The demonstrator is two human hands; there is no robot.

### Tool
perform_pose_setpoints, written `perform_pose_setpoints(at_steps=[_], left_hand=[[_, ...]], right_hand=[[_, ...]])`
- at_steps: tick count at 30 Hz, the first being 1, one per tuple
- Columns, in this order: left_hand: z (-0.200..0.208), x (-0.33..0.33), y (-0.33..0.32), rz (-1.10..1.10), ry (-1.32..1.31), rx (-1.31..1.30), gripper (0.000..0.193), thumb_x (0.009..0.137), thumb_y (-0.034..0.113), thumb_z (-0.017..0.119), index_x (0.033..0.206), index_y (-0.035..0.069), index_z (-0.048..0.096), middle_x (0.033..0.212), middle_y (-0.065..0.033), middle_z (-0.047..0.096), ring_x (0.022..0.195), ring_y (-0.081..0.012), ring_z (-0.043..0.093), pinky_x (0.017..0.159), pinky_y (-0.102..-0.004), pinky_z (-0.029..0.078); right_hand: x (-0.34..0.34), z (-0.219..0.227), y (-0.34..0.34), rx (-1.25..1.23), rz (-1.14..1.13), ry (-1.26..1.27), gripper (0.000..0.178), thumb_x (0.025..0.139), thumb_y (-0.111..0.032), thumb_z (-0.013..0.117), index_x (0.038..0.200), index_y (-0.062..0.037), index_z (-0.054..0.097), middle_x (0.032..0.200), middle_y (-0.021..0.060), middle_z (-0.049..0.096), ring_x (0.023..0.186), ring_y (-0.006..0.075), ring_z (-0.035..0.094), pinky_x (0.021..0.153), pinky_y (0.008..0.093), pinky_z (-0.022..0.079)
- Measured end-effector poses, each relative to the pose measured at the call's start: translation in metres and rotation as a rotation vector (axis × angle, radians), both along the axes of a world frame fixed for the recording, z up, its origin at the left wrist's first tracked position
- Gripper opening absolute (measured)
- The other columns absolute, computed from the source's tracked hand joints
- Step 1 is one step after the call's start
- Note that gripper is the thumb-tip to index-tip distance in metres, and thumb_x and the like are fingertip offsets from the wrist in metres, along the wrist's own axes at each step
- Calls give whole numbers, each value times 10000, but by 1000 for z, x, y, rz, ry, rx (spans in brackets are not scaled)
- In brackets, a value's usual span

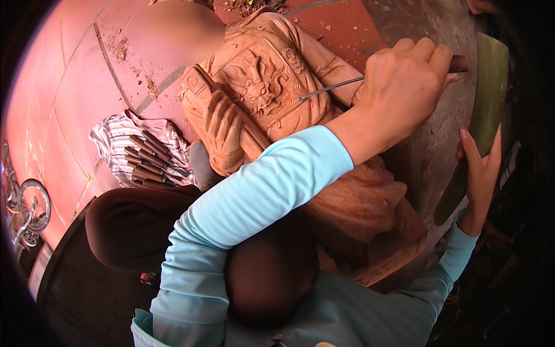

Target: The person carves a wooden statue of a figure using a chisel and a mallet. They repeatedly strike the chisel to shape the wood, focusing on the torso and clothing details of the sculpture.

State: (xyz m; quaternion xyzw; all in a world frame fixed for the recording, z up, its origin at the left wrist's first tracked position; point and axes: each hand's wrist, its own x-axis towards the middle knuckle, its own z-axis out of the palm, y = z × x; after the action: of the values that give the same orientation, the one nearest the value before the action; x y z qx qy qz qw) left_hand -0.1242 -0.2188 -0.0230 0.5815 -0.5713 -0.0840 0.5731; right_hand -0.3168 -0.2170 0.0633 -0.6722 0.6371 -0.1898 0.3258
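My left hand (pixel 404 87) is closed round the dark wooden handle of a carving chisel (pixel 332 88). Its thin metal shaft points left, and the tip lies at the chest of a carved wooden statue (pixel 277 118). The statue lies in front of me, with a beast face in relief on its chest and a carved hand near its middle. At the far right my right hand (pixel 481 165) grips a long olive-green slab (pixel 488 87) by its edge. Its material is unclear. My left forearm crosses over the statue and hides part of its lower body.
Several wood-handled tools (pixel 150 156) lie on a striped cloth (pixel 110 136) to the left. Wood chips (pixel 151 87) are scattered on the red tiled floor (pixel 63 121). A bicycle (pixel 33 208) stands at the far left. My dark-clad knees are close to the statue.
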Motion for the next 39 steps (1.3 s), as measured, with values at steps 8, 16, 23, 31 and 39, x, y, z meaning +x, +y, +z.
perform_pose_setpoints(at_steps=[8, 16, 23, 31, 39], left_hand=[[3, 10, -16, 233, 52, -70, 225, 726, 141, 680, 893, 38, 570, 725, -78, 546, 708, -240, 586, 562, -353, 473], [10, 37, -17, 240, -64, 58, 380, 894, 155, 532, 1236, -7, 497, 831, -103, 546, 732, -238, 572, 566, -317, 491], [10, 44, -25, 368, -67, 182, 397, 889, 116, 514, 1264, -6, 473, 882, -134, 564, 754, -286, 580, 619, -372, 497], [26, 22, -4, 85, 100, 179, 209, 746, 154, 656, 888, 24, 574, 763, -101, 588, 670, -253, 626, 541, -365, 489], [19, 21, 76, -750, -129, 10, 364, 786, 429, 601, 866, 74, 598, 697, -45, 582, 604, -214, 636, 470, -334, 461]], right_hand=[[31, 15, -40, -30, 105, 192, 562, 859, -29, 623, 1372, -14, 394, 1140, 95, 563, 989, 131, 561, 837, 253, 469], [55, 19, -77, -151, 355, 194, 594, 849, -146, 658, 1381, -54, 409, 816, -7, 554, 697, 69, 515, 624, 206, 417], [79, 2, -86, -200, 394, 129, 604, 858, -142, 658, 1395, -74, 391, 778, -31, 526, 654, 50, 464, 586, 200, 377], [68, 19, -52, -113, 238, 125, 530, 847, -58, 650, 1327, -9, 433, 1015, 40, 569, 846, 75, 528, 742, 208, 437], [19, 2, 66, 13, -181, -49, 433, 833, -112, 681, 1183, 30, 470, 986, 69, 585, 911, 132, 566, 798, 253, 454]])
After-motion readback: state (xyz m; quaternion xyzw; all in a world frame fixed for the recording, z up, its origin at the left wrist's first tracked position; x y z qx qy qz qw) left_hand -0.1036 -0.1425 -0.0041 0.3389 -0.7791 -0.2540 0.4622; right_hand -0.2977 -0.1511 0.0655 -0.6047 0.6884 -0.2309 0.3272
